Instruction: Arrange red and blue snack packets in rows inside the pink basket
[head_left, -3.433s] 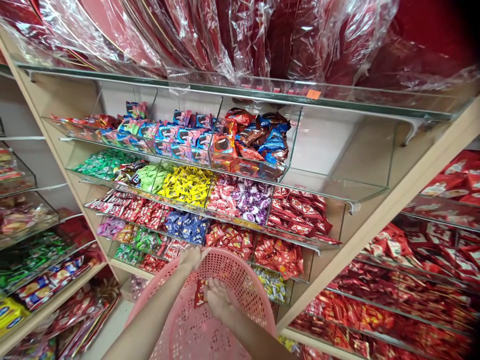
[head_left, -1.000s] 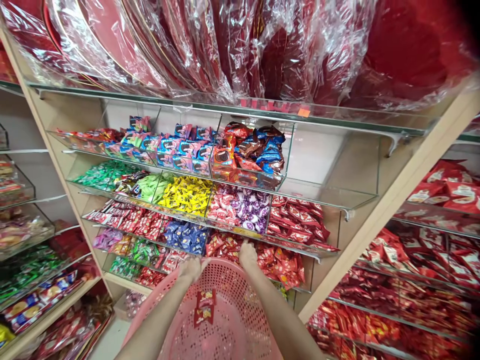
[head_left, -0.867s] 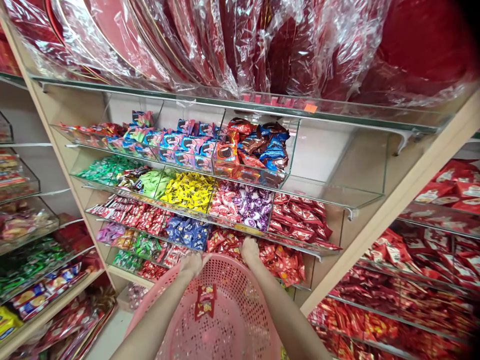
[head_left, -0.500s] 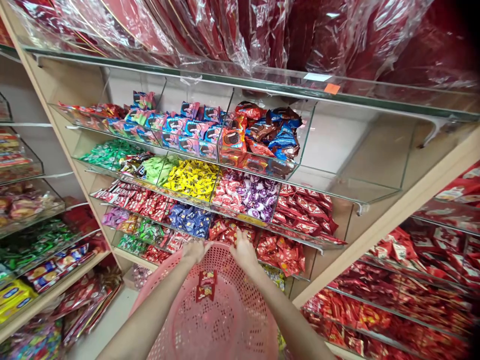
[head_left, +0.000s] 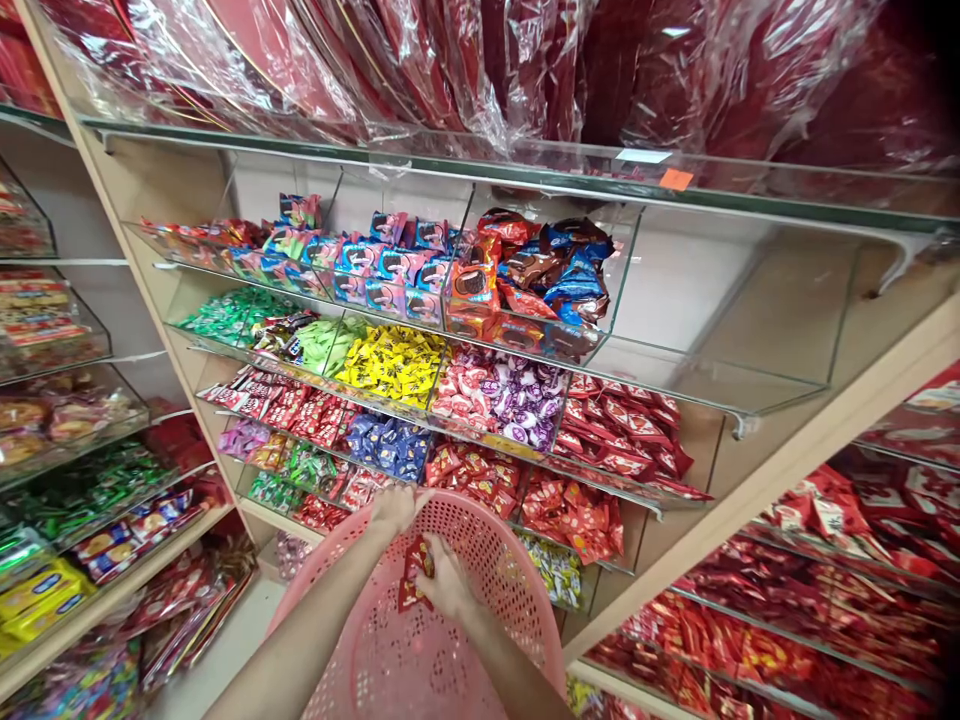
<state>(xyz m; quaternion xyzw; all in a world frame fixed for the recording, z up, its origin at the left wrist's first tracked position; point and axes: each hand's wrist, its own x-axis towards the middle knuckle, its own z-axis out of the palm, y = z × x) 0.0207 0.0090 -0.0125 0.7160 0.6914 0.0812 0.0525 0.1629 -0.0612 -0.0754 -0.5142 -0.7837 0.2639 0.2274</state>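
A pink perforated plastic basket is tilted in front of me below the shelves. My left hand is closed over its far rim. Inside it, a few small red candy packets lie against the far wall. My right hand reaches into the basket with its bent fingers closed on a red candy packet; part of the packet is hidden under the fingers. Just beyond the rim, a compartment of red-wrapped candies sits on a lower glass shelf.
Glass shelves with dividers hold yellow candies, purple-wrapped candies, blue packets and packaged biscuits. A wooden upright slants at the right. Plastic-wrapped red goods fill the top shelf. More stocked shelves flank both sides.
My right hand has moved from the basket's far rim, near the lower shelf, down into the basket onto the red packets. My left hand stays on the rim. The view has shifted slightly.
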